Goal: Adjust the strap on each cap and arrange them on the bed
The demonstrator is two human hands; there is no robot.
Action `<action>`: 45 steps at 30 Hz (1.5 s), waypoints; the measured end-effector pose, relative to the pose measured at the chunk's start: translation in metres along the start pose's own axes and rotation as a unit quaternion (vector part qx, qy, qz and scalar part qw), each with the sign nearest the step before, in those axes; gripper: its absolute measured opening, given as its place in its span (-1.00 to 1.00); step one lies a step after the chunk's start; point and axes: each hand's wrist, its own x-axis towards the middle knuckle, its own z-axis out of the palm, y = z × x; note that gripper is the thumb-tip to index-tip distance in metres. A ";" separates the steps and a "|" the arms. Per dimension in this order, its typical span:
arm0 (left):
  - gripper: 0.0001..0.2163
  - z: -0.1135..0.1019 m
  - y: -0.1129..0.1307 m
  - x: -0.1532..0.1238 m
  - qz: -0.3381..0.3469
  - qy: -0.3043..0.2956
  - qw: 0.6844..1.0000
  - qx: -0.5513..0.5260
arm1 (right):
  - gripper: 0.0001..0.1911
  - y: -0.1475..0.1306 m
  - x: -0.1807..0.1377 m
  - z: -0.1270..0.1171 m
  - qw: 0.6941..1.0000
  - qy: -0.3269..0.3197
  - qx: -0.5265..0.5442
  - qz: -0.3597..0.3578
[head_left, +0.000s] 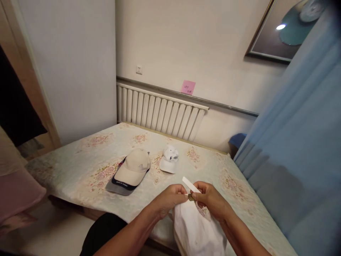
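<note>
A white baseball cap (195, 231) hangs in front of me with its back strap turned up. My left hand (173, 199) pinches the cap's edge beside a small brass-coloured buckle (191, 197). From the other side my right hand (209, 199) is closed on the strap by the buckle, its thumb near the metal. The free end of the white strap (188, 184) sticks up past the fingers. On the bed ahead sit a small white cap (169, 160) with a dark logo and, left of it, a beige cap (134, 165) stacked on darker caps (119, 187).
The bed (80, 156) has a pale floral cover. Behind it are a white radiator (160, 110), a pink note (188, 87) and a wall socket (139, 69). A blue curtain (301, 142) hangs at right, and clothes (18, 188) hang at left.
</note>
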 end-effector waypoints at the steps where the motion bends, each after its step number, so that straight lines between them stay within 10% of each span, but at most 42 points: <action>1: -0.83 -0.001 0.000 -0.001 -0.003 -0.006 1.000 0.002 | -0.83 0.001 0.000 0.000 1.000 -0.003 0.014 -0.001; 12: -0.75 -0.001 -0.004 -0.006 0.012 -0.005 0.999 0.046 | -0.78 0.008 -0.002 0.011 0.999 -0.021 0.044 0.018; 23: -0.84 -0.004 -0.004 -0.014 0.018 0.029 0.999 0.018 | -0.83 -0.008 -0.019 0.023 0.955 0.069 -0.254 -0.135; 45: -0.91 -0.007 -0.016 -0.014 0.167 0.143 0.971 0.096 | -0.67 0.008 0.000 0.028 0.993 0.018 0.114 -0.023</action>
